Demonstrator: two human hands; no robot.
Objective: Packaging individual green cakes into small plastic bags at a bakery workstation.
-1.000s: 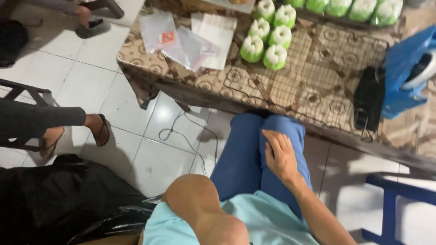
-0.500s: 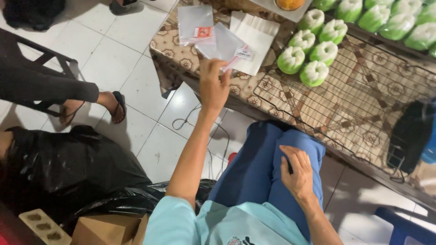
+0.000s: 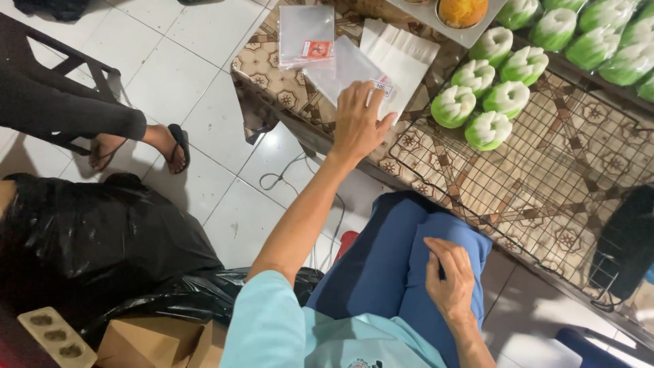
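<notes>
Reaching left hand [image 3: 359,123] touching clear bags [image 3: 347,68], table edge [image 3: 272,102], open floor beside

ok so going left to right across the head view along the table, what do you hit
clear plastic bags → left hand on a clear bag → white paper stack → green and white cakes on the wire rack → black object at the far right
</notes>
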